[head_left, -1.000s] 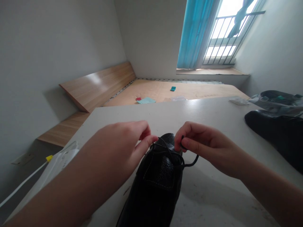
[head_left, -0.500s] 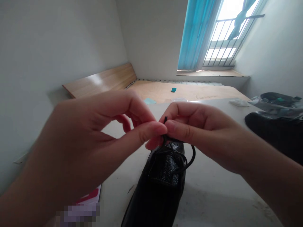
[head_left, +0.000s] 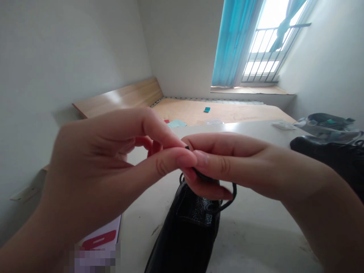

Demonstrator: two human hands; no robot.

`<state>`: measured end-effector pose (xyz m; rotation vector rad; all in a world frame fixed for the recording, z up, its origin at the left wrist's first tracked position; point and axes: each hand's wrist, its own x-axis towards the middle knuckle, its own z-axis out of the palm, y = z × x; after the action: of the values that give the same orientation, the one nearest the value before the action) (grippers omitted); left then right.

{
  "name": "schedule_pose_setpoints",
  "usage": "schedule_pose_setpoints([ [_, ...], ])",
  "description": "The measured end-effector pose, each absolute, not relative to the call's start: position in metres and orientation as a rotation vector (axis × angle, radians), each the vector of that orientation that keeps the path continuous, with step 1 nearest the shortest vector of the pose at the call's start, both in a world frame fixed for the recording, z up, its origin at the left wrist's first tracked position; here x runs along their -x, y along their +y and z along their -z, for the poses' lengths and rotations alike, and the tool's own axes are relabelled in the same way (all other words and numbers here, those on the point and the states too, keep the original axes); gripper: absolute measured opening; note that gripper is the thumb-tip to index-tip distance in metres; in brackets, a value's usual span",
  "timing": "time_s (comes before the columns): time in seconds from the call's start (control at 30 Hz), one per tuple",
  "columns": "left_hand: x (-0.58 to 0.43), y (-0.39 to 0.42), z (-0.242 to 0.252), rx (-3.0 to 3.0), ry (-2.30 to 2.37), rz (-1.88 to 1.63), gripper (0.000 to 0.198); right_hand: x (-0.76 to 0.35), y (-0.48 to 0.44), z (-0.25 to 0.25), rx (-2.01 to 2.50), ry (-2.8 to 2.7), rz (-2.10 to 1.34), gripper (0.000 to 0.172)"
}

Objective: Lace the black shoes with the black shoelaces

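A black leather shoe point(head_left: 196, 231) stands on the white table, toe towards me, below both hands. Its black lace point(head_left: 227, 204) loops out from the right side and up to my fingers. My left hand point(head_left: 113, 163) pinches the lace between thumb and forefinger, with a small dark tip showing above. Against it, thumb to thumb, my right hand point(head_left: 241, 163) grips the lace too, its lower fingers curled in front of the shoe's upper part. The fingers hide most of the lacing.
A second black shoe point(head_left: 327, 155) lies at the right, before a clear plastic bag point(head_left: 330, 123). A pink and white item point(head_left: 99, 239) is at the lower left. Farther back are a wooden board point(head_left: 122, 96), a small teal object point(head_left: 207, 109) and a blue curtain point(head_left: 230, 45).
My right hand has shifted slightly left, and its lower fingers now extend under the thumb, covering more of the lacing. The dark lace tip shows less between the fingers. The view has shifted slightly.
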<state>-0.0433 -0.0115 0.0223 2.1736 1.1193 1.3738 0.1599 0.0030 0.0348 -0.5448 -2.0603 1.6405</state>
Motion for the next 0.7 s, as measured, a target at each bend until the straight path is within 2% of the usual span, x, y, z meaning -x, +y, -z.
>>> schedule_pose_setpoints([
  [0.07,0.038,-0.008,-0.023,-2.179,0.996,-1.436,0.013,-0.163,-0.003,-0.038,0.659,-2.115,-1.321,0.030],
  [0.13,0.038,-0.003,-0.021,-2.152,0.988,-1.309,0.015,-0.170,-0.007,-0.042,0.815,-2.153,-0.839,0.025],
  [0.2,0.039,0.002,-0.017,-2.184,1.067,-1.006,0.025,-0.178,-0.008,-0.045,0.934,-2.166,-0.376,0.019],
  [0.27,0.039,0.004,-0.012,-2.253,1.138,-0.663,0.037,-0.184,-0.008,-0.048,0.986,-2.167,-0.112,0.016],
  [0.37,0.031,0.003,-0.002,-2.344,1.132,-0.306,0.052,-0.186,-0.007,-0.049,0.937,-2.129,-0.199,0.019],
  [0.43,0.024,0.002,0.004,-2.372,1.064,-0.211,0.060,-0.185,-0.007,-0.050,0.833,-2.045,-0.429,0.022],
  [0.53,0.016,0.002,0.012,-2.363,0.988,-0.153,0.060,-0.188,-0.007,-0.055,0.610,-1.878,-0.665,0.032],
  [0.6,0.013,0.003,0.015,-2.358,0.985,-0.144,0.058,-0.197,-0.006,-0.059,0.576,-1.746,-0.730,0.044],
  [0.7,0.010,0.001,0.017,-2.386,0.999,-0.181,0.055,-0.214,-0.006,-0.054,0.862,-1.603,-0.633,0.076],
])
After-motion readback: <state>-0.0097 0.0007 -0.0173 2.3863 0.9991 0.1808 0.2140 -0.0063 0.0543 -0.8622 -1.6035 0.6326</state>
